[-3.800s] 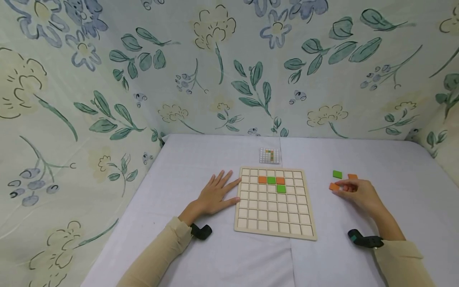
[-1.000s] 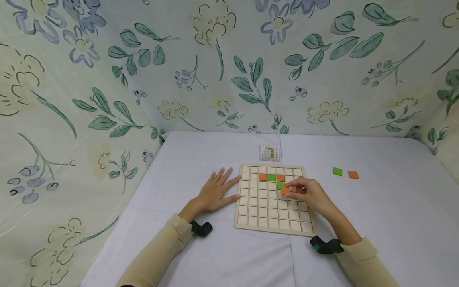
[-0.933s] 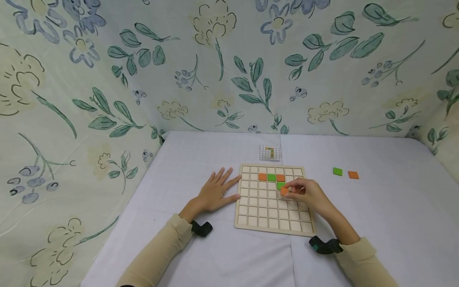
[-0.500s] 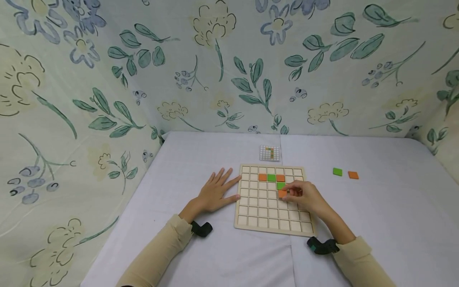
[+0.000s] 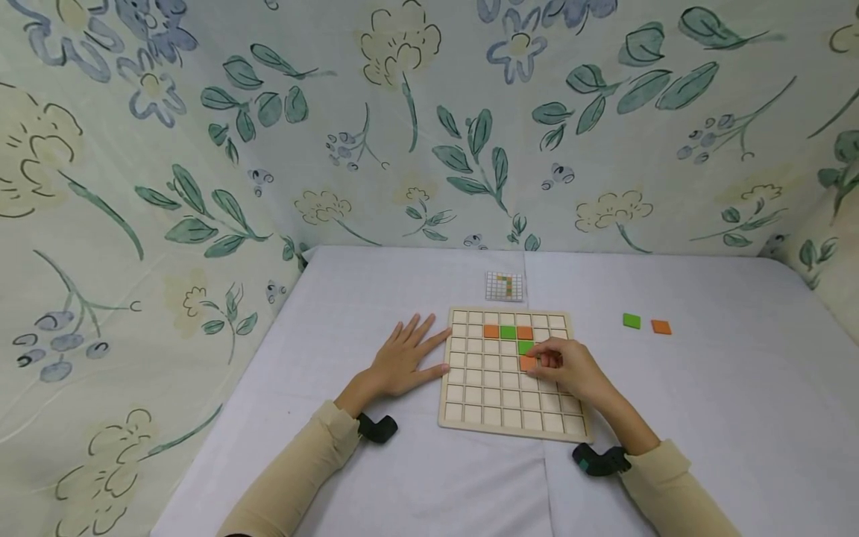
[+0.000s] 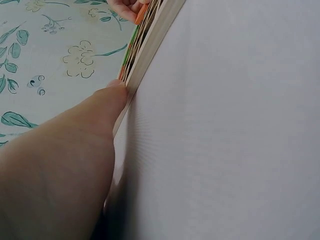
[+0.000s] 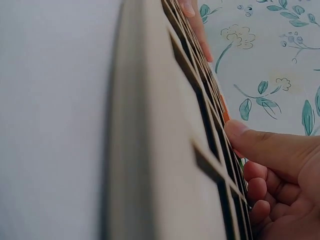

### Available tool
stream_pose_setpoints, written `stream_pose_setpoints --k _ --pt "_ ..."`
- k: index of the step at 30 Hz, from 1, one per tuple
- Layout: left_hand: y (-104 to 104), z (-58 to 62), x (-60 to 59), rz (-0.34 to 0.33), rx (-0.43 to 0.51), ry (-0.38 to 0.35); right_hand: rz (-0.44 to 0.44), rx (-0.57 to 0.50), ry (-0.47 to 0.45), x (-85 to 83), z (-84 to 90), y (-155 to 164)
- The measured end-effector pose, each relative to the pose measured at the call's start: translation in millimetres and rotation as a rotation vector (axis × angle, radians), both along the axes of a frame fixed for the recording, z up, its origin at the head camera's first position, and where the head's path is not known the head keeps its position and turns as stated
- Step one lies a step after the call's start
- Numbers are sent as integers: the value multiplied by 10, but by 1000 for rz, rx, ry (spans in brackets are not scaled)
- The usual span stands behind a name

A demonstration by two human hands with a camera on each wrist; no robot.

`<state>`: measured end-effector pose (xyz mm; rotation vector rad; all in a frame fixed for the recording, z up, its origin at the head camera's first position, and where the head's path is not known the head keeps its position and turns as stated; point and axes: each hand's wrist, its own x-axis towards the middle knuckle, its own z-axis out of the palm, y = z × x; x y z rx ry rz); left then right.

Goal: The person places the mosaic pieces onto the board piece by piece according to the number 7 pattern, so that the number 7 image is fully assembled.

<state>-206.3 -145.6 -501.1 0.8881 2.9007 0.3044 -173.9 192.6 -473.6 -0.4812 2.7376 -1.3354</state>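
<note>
A wooden grid board [image 5: 473, 415] lies on the white cloth. My right hand [image 5: 570, 367] is over its right half, thumb and index finger pinching an orange square tile [image 5: 527, 363] at a cell just below a green tile [image 5: 526, 347]. In the left wrist view that orange tile [image 6: 141, 14] looks tilted up from the board; whether part of it sits in the cell, I cannot tell. An orange, a green and another orange tile [image 5: 525, 333] form a row above. My left hand [image 5: 397, 363] rests spread on the cloth, thumb and a fingertip touching the board's left edge.
Behind the board lies a small pattern card [image 5: 504, 286] printed with a coloured grid. To the right on the cloth are a loose green tile [image 5: 631, 321] and a loose orange tile [image 5: 661, 327]. A floral curtain [image 5: 416, 134] rises behind and at the sides.
My right hand took the orange tile from the loose ones at right and carried it left to the board. Lately it shifted slightly down-left to the cell. The left hand stays put.
</note>
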Motion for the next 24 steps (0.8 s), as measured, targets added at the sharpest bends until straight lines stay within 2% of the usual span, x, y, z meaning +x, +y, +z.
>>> stream_pose_setpoints --k 11,24 --pt "-3 -18 -5 1 -1 4 -36 4 -39 -6 5 -30" --pt "-9 0 6 -6 4 -2 -69 -71 -95 -2 7 38"
